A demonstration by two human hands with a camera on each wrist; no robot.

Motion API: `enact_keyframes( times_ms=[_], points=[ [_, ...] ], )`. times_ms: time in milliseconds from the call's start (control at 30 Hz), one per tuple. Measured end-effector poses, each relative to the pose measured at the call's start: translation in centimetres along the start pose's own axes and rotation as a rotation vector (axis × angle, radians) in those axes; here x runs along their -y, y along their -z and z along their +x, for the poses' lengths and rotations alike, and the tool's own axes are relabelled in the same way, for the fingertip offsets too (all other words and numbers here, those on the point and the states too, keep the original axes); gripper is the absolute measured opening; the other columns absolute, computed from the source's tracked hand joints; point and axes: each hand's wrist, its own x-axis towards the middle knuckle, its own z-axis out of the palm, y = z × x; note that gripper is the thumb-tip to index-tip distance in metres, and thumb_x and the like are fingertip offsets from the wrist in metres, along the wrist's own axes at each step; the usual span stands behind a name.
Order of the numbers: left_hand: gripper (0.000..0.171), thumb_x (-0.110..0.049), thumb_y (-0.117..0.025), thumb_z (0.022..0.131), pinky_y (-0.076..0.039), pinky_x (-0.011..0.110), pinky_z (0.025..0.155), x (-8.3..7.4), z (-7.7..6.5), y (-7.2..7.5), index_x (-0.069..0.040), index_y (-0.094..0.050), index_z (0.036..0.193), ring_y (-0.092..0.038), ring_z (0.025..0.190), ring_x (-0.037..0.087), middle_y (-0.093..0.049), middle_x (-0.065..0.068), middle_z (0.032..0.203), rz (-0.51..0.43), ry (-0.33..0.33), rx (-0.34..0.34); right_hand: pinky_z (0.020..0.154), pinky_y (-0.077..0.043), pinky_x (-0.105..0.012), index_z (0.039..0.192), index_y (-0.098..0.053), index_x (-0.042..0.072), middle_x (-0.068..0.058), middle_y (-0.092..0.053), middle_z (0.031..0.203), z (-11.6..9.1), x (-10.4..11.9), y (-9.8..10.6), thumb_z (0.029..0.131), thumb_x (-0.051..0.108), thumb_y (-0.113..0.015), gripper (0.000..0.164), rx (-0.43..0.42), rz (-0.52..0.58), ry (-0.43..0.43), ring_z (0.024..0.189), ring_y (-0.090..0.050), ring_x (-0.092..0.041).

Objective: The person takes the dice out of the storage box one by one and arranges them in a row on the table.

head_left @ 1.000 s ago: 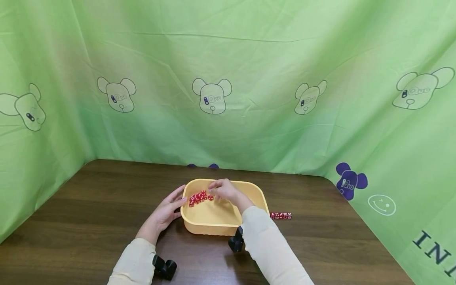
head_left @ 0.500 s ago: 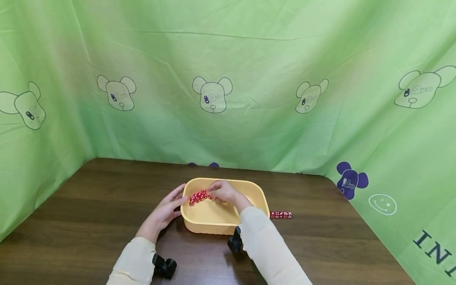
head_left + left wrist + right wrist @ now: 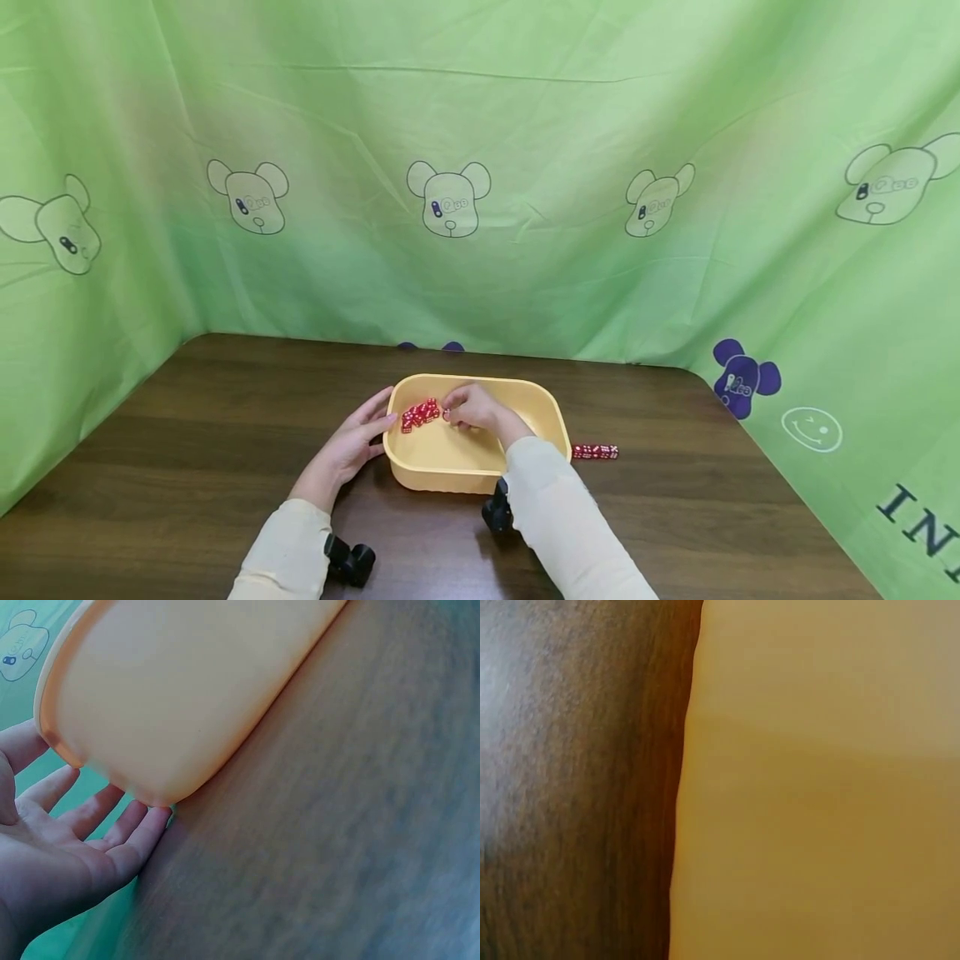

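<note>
Pinching 1 die (image 3: pixel 446 415) in the right hand (image 3: pixel 474 407), just right of the dice (image 3: pixel 420 414) slanting through the left half of the yellow bin (image 3: pixel 450 455), while resting the outstretched left hand (image 3: pixel 350 443) against its left end.

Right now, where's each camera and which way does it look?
Head: on the person's head, looking forward and down at the yellow tub and red dice; left hand, right hand and sleeves show.
Left wrist: on that wrist, facing the tub's outside; left hand shows.
Right wrist: on that wrist, facing the tub's side and the table; no hand shows.
Head and left wrist views share the left hand touching the tub.
</note>
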Motion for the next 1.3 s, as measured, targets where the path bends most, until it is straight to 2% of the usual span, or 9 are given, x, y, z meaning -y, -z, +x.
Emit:
enact_keyframes(
  times_ms=[300, 533, 767, 1033, 1167, 1300],
  points=[
    [0.054, -0.008, -0.047, 0.088, -0.040, 0.040, 0.078, -0.02, 0.05, -0.01, -0.014, -0.025, 0.136, -0.035, 0.114, 0.031, -0.023, 0.018, 0.136, 0.013, -0.006, -0.002, 0.042, -0.034, -0.021, 0.087, -0.060, -0.003, -0.006, -0.054, 0.059, 0.12, -0.27, -0.02, 0.074, -0.004, -0.060, 0.013, 0.006, -0.027, -0.011, 0.047, -0.044, -0.012],
    [0.054, -0.007, -0.047, 0.088, -0.040, 0.040, 0.078, -0.13, 0.07, 0.03, -0.013, -0.025, 0.136, -0.035, 0.114, 0.031, -0.023, 0.018, 0.136, 0.006, -0.006, 0.000, 0.046, -0.036, -0.020, 0.081, -0.060, -0.005, -0.001, -0.050, 0.062, 0.23, -0.56, -0.15, 0.074, -0.004, -0.060, 0.007, -0.010, -0.071, 0.027, 0.049, -0.042, -0.010],
    [0.053, -0.007, -0.046, 0.088, -0.040, 0.040, 0.079, -0.17, 0.05, -0.02, -0.013, -0.025, 0.136, -0.035, 0.114, 0.031, -0.024, 0.018, 0.136, 0.005, -0.007, -0.004, 0.046, -0.036, -0.021, 0.078, -0.060, -0.004, -0.001, -0.050, 0.064, 0.12, -0.50, -0.11, 0.073, -0.003, -0.061, 0.005, -0.009, -0.099, 0.053, 0.049, -0.042, -0.010],
    [0.052, -0.006, -0.046, 0.088, -0.040, 0.041, 0.078, -0.09, 0.07, -0.05, -0.013, -0.027, 0.136, -0.035, 0.114, 0.032, -0.025, 0.018, 0.135, 0.005, -0.017, -0.006, 0.043, -0.035, -0.021, 0.081, -0.060, -0.003, -0.002, -0.050, 0.060, -0.13, -0.16, -0.01, 0.072, -0.003, -0.061, 0.009, 0.005, -0.058, 0.033, 0.047, -0.042, -0.011],
    [0.051, -0.006, -0.046, 0.088, -0.040, 0.041, 0.078, -0.05, 0.07, -0.03, -0.013, -0.027, 0.135, -0.035, 0.113, 0.032, -0.025, 0.018, 0.135, -0.001, -0.017, -0.004, 0.042, -0.035, -0.022, 0.085, -0.061, -0.002, -0.004, -0.054, 0.065, -0.32, 0.25, 0.27, 0.072, -0.002, -0.060, 0.014, 0.008, -0.048, 0.041, 0.046, -0.042, -0.011],
    [0.051, -0.007, -0.047, 0.088, -0.040, 0.040, 0.078, 0.03, 0.04, -0.05, -0.013, -0.028, 0.135, -0.036, 0.113, 0.032, -0.026, 0.018, 0.135, -0.007, -0.012, -0.010, 0.042, -0.035, -0.023, 0.086, -0.061, -0.001, -0.009, -0.057, 0.067, -0.65, 0.43, 0.73, 0.075, 0.001, -0.060, 0.011, 0.010, -0.056, 0.059, 0.045, -0.040, -0.012]
  ],
)
